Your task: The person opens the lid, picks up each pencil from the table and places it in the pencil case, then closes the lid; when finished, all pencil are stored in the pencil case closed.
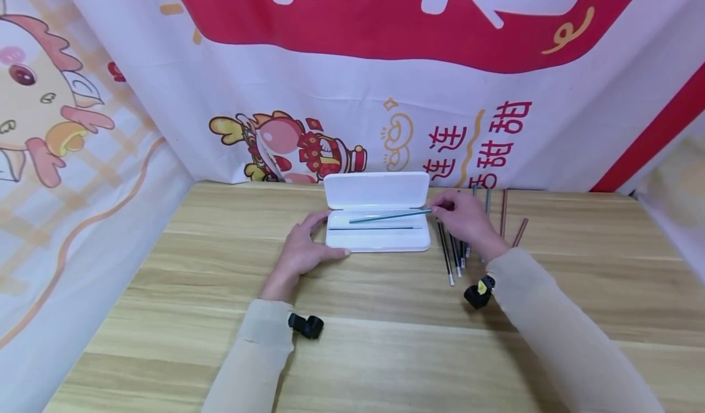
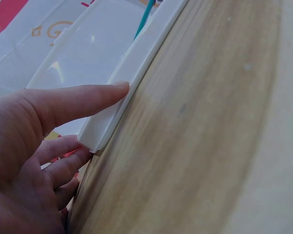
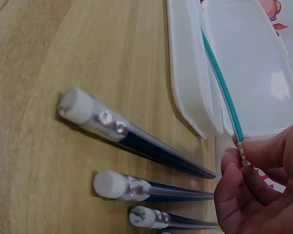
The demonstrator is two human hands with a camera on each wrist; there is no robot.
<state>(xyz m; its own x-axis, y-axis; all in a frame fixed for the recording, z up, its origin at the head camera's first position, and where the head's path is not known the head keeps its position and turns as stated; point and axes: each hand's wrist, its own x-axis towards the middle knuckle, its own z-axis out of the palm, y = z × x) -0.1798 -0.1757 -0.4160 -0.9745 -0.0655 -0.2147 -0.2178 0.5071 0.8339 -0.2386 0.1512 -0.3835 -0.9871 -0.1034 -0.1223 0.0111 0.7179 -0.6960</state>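
A white pencil case (image 1: pixel 380 242) lies with its lid (image 1: pixel 377 191) raised at the back of the table. My left hand (image 1: pixel 302 249) holds its left end, thumb along the front wall and fingers around the far side. Between thumb and fingertips, my right hand (image 1: pixel 465 218) pinches a teal pencil (image 3: pixel 219 78) near its ferrule end. That pencil slants over the case's interior, its other end pointing left. Inside the case, a dark pencil (image 1: pixel 374 228) lies lengthwise.
Several dark pencils with white erasers (image 3: pixel 112 184) lie on the table right of the case, partly under my right hand. Reddish pencils (image 1: pixel 503 211) and a green pencil (image 1: pixel 488 200) lie further right. A printed cloth (image 1: pixel 330 82) hangs behind the wooden table (image 1: pixel 385 352).
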